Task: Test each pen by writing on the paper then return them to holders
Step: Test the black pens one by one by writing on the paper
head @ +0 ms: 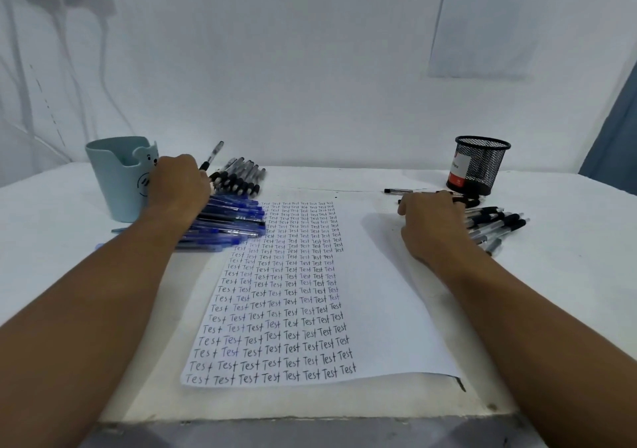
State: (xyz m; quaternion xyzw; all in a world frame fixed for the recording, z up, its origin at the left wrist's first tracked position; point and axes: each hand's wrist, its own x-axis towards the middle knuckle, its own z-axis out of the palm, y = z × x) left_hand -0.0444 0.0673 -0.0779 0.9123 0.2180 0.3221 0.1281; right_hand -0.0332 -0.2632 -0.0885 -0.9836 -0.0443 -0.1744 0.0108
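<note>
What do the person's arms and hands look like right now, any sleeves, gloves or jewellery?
Both forearms are bare up to the frame edge, no sleeves in view. The left hand and right hand wear no gloves; no watch, bracelet or ring shows on the visible sides.

One head-worn camera looks forward and down, close over the white table (344, 179), toward the wall behind.

A pale teal holder (117, 179) with a bear face stands at ten o'clock; a black mesh holder (481, 168) at two. Blue pens (231, 222) lie beside black-capped ones (238, 177). White paper (379, 292) carries dark, possibly black, "Test" rows.
</note>
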